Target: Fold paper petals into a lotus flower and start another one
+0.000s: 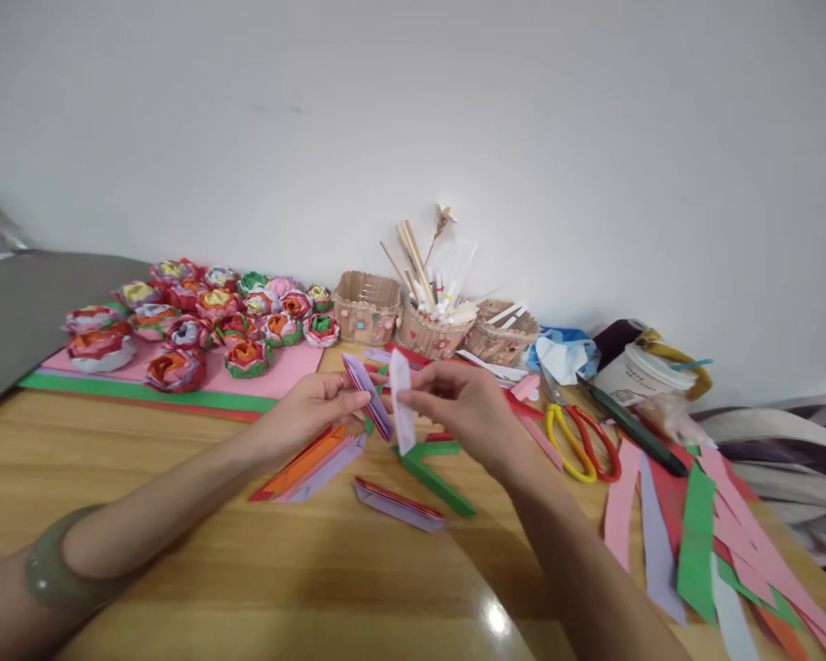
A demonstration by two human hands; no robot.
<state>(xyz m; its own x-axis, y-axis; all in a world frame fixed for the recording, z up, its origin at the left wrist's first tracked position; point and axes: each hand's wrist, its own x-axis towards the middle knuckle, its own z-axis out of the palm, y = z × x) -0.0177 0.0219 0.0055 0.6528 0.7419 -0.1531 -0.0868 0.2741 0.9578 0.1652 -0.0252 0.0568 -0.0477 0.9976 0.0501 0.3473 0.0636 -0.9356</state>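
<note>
left hand (320,404): thumb and fingers closed on a purple strip (370,399), folded and held tilted above the table (248,569). right hand (464,399): thumb and fingertips pinching a white strip (400,395), nearly upright, just beside the purple one. on the table below lie an orange strip (317,464) and a green strip (440,482). at left, paper flowers (185,335); at right, scissors (582,441); behind, three baskets (367,312).
</note>
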